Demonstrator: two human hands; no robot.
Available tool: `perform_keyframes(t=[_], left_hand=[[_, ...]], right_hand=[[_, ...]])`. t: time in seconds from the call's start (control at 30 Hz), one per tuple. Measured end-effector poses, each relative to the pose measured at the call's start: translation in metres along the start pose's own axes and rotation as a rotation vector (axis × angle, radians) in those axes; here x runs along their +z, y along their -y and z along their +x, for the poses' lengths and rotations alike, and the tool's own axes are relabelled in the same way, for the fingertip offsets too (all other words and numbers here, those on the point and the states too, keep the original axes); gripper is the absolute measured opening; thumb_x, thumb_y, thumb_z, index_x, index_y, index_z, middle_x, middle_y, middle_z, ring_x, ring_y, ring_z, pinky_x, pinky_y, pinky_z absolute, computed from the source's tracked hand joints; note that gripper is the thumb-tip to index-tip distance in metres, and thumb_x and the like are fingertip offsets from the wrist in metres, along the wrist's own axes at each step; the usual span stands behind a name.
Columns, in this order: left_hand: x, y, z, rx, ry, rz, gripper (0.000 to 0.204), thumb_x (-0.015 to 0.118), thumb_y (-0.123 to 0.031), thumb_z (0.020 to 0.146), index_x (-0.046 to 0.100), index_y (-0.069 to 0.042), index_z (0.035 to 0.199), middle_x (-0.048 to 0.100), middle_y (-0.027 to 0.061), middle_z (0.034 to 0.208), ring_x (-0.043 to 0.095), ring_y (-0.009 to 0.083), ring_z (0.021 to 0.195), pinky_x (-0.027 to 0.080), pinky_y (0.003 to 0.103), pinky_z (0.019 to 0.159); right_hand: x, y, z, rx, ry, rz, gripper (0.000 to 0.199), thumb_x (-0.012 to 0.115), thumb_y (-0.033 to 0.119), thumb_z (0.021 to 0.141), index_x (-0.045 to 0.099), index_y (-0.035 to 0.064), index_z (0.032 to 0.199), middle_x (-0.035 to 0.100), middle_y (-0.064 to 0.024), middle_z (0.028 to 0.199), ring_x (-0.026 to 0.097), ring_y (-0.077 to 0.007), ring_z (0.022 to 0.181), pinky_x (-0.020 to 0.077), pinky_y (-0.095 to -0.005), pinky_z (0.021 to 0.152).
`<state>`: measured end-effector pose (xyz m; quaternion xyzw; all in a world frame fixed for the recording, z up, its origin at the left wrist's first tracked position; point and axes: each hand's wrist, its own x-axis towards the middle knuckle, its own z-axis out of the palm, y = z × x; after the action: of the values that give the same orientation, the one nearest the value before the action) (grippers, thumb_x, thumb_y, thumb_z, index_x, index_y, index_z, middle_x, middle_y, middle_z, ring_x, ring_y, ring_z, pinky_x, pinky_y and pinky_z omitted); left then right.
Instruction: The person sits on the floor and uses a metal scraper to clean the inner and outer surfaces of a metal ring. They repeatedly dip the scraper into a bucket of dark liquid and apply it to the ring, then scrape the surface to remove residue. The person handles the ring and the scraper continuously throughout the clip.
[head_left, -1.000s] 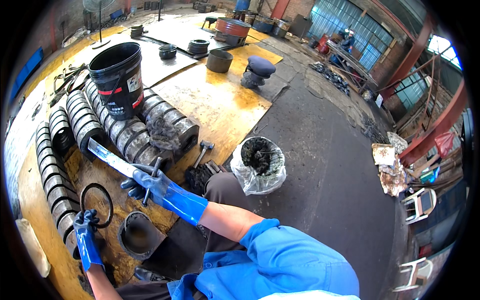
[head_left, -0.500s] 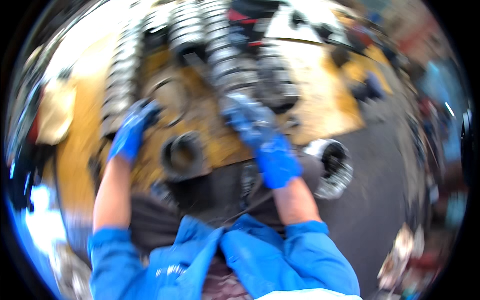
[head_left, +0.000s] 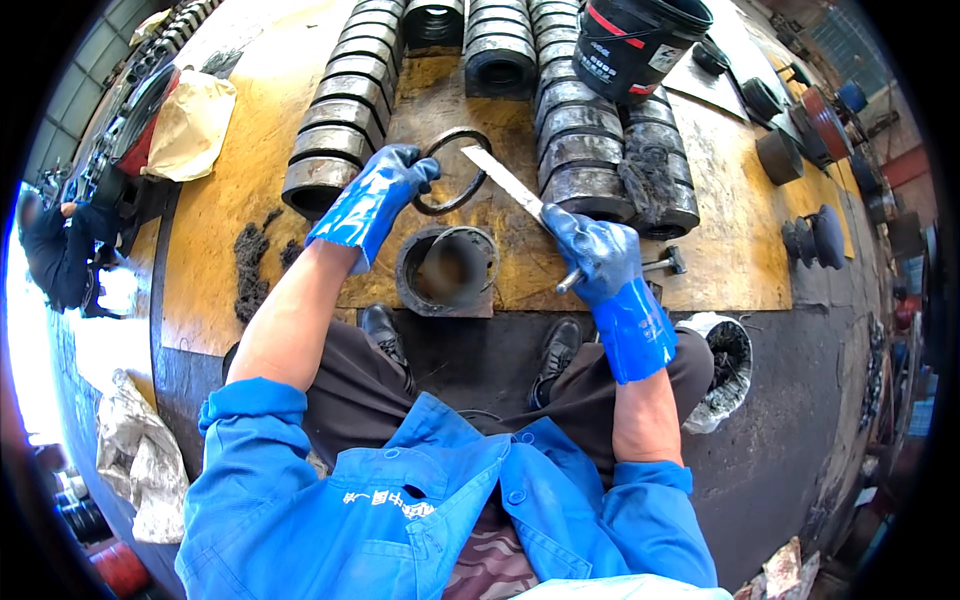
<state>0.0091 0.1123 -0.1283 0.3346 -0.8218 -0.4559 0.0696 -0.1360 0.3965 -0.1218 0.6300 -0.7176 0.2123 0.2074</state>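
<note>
My left hand point(head_left: 385, 198), in a blue rubber glove, has its fingers closed at the left edge of a thin dark ring point(head_left: 480, 187) raised above the bench. My right hand point(head_left: 603, 255), gloved the same way, grips a long flat metal blade point(head_left: 506, 180); its pale tip points up-left into the ring, and a rod-like end sticks out below the fist. Below and between my hands stands a thick hollow metal cylinder point(head_left: 411, 285), its bore upward. A hammer point(head_left: 673, 262) lies just right of my right hand, its handle partly hidden behind the glove.
Rows of metal cylinders point(head_left: 333, 143) lie along the yellow-brown worktop point(head_left: 215, 235). A black bucket point(head_left: 625, 50) stands on the right rows. Dark fibrous scraps point(head_left: 250, 265) lie at left. A white lined bin point(head_left: 735, 385) is by my right knee. Another person point(head_left: 62, 250) sits far left.
The picture is sharp now after blur, and the view has shifted. The ring appears closer to my right hand, with the blade's tip reaching it. My left hand has shifted right.
</note>
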Motion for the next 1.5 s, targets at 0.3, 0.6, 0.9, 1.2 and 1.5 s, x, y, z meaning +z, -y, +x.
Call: perform_keyframes(t=[0.3, 0.6, 0.9, 1.2, 1.5], left_hand=[[0.000, 0.007, 0.005, -0.011, 0.035, -0.005, 0.030, 0.063, -0.028, 0.088, 0.067, 0.001, 0.093, 0.065, 0.0070, 0.072, 0.056, 0.0142, 0.065, 0.046, 0.032, 0.064], [0.004, -0.032, -0.041, -0.011, 0.124, -0.173, 0.034, 0.059, -0.037, 0.089, 0.058, -0.008, 0.107, 0.060, 0.0011, 0.088, 0.056, 0.0122, 0.084, 0.045, 0.029, 0.070], [0.006, 0.009, 0.003, 0.166, 0.148, -0.292, 0.023, 0.060, -0.022, 0.092, 0.063, -0.004, 0.106, 0.070, 0.0062, 0.095, 0.061, 0.0137, 0.071, 0.046, 0.027, 0.064], [0.008, 0.030, 0.034, 0.149, -0.004, -0.378, 0.021, 0.061, -0.022, 0.090, 0.068, -0.004, 0.099, 0.068, 0.0036, 0.082, 0.057, 0.0092, 0.063, 0.041, 0.024, 0.056], [0.004, 0.035, 0.052, 0.141, -0.041, -0.354, 0.021, 0.062, -0.022, 0.090, 0.068, -0.004, 0.098, 0.067, 0.0036, 0.080, 0.056, 0.0091, 0.061, 0.041, 0.024, 0.054]], right_hand=[[0.012, 0.003, 0.008, -0.045, -0.062, -0.038, 0.047, 0.065, 0.008, 0.069, 0.060, 0.0143, 0.115, 0.055, -0.0015, 0.066, 0.058, -0.0188, 0.053, 0.0449, -0.0346, 0.046], [0.019, -0.005, -0.011, 0.099, -0.028, -0.073, 0.027, 0.071, 0.031, 0.074, 0.059, 0.0174, 0.094, 0.057, -0.0025, 0.061, 0.058, -0.0215, 0.051, 0.0425, -0.0370, 0.042], [0.027, -0.007, -0.034, 0.475, -0.113, 0.470, 0.036, 0.062, 0.006, 0.079, 0.066, 0.0173, 0.113, 0.066, -0.0120, 0.080, 0.064, -0.0312, 0.072, 0.0496, -0.0414, 0.061], [0.070, -0.005, -0.034, 0.675, -0.090, 0.876, 0.032, 0.052, 0.005, 0.085, 0.065, 0.0102, 0.114, 0.067, -0.0029, 0.080, 0.060, -0.0132, 0.065, 0.0494, -0.0256, 0.057], [0.059, 0.011, -0.026, 1.092, 0.067, 1.547, 0.018, 0.053, 0.020, 0.091, 0.060, 0.0053, 0.098, 0.070, -0.0120, 0.087, 0.064, -0.0134, 0.059, 0.0521, -0.0258, 0.049]])
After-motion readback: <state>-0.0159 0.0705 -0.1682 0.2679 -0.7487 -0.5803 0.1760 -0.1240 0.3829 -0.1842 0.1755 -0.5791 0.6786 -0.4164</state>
